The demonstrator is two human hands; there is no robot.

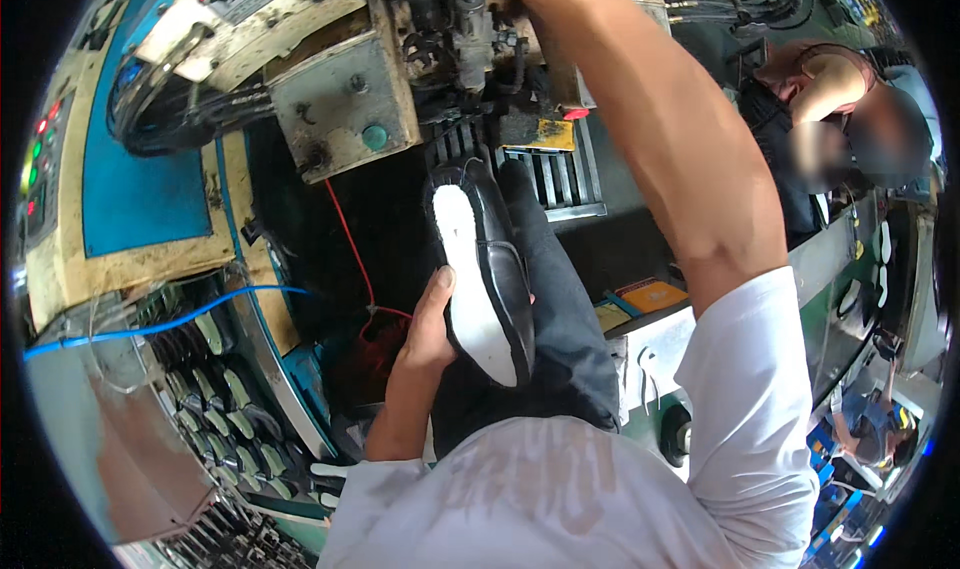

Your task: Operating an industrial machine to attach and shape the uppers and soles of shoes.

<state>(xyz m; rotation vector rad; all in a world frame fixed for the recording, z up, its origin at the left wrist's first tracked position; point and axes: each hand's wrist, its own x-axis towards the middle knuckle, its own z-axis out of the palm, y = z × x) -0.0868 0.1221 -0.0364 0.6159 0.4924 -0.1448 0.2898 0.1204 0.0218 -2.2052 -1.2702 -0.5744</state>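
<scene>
One black shoe [480,277], white underside up, is clasped by the left hand [430,324]; the right hand's state cannot be told.

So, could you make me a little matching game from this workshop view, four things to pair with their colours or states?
Things:
1. Shoe
2. Left hand
3. Round button on the metal box's face, lower right
4. Hose at the picture's left side

Colours or states:
A. Green
B. White underside facing the camera
C. Bright blue
D. Gripping footwear

Right pairs: 1-B, 2-D, 3-A, 4-C
</scene>
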